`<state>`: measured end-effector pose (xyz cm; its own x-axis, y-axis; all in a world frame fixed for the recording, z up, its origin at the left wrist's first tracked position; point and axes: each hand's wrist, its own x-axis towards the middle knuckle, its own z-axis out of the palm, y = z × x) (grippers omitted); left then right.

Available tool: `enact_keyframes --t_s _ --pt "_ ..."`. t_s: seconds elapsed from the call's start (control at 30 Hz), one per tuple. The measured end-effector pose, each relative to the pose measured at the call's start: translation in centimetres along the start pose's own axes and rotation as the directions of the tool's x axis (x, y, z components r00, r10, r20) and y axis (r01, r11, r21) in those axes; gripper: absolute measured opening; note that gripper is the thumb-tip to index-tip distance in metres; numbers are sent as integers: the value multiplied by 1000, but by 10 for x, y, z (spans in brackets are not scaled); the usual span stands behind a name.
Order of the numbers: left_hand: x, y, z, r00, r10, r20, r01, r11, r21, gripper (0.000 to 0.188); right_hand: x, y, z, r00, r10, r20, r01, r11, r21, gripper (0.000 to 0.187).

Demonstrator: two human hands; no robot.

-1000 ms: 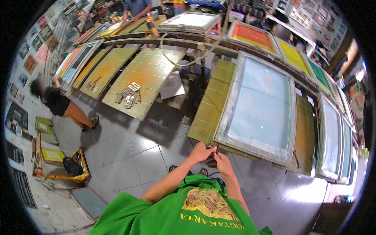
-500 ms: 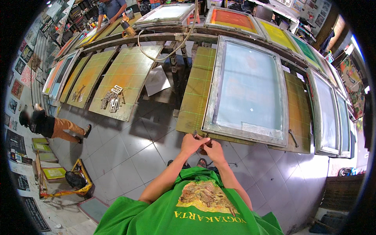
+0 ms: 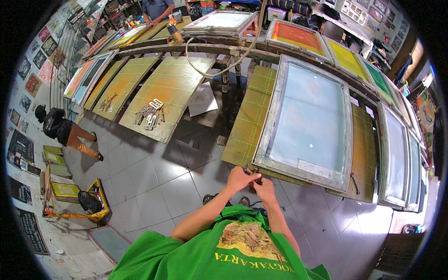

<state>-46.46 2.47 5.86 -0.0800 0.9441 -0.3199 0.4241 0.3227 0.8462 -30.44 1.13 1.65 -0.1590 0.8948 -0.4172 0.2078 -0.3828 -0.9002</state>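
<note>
My left hand [image 3: 241, 178] and my right hand [image 3: 264, 189] are close together, fingers pinched, at the front edge of a green-yellow board [image 3: 242, 130]. A small dark piece, perhaps metal, shows at the left fingertips; its kind is too small to tell. The right fingers are curled right beside it, and what they grip is hidden. On the board, just beyond my hands, lies a screen-printing frame [image 3: 309, 122] with pale blue mesh. Its near left corner almost meets my fingers. A wrench-like metal tool [image 3: 354, 183] lies on a board to the right of it.
More boards [image 3: 163, 93] stand left, one bearing several metal brackets [image 3: 151, 113]. Other screen frames [image 3: 393, 154] stand at right, with a coloured row [image 3: 298, 37] behind. A cable [image 3: 198, 70] hangs over the rail. One person [image 3: 63, 126] walks at left; another [image 3: 157, 10] works at the back.
My view has shifted, so the scene sits farther right and lower. Both hands stay pinched at the same board edge. The person at left has turned and stepped along.
</note>
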Motion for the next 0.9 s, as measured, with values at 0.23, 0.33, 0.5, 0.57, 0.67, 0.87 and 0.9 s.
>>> enact_keyframes --t_s 0.23,0.33,0.5,0.57,0.67,0.87,0.9 --pt "12 -18 -1 987 51 152 -63 995 74 39 -11 -2 -14 963 68 262 -148 943 299 37" --pt "22 -53 12 987 71 146 -81 994 70 37 -9 -9 -11 954 39 298 -148 924 353 38" --pt "21 -15 7 988 52 144 -64 995 75 42 29 52 -8 993 -47 108 35 993 109 33" --pt "-22 51 -22 995 -58 76 48 991 123 44 3 0 -3 997 8 75 -9 1000 3 34" --pt "2 7 -4 998 -48 31 49 998 -33 43 5 -2 -2 1000 21 9 -20 992 -126 40" --pt "11 -15 1 997 40 61 -40 999 -7 32 -4 3 -2 993 -24 117 10 993 119 42" --pt "11 -17 1 995 46 89 -47 999 11 30 -14 -7 -6 985 -19 169 -13 983 185 41"
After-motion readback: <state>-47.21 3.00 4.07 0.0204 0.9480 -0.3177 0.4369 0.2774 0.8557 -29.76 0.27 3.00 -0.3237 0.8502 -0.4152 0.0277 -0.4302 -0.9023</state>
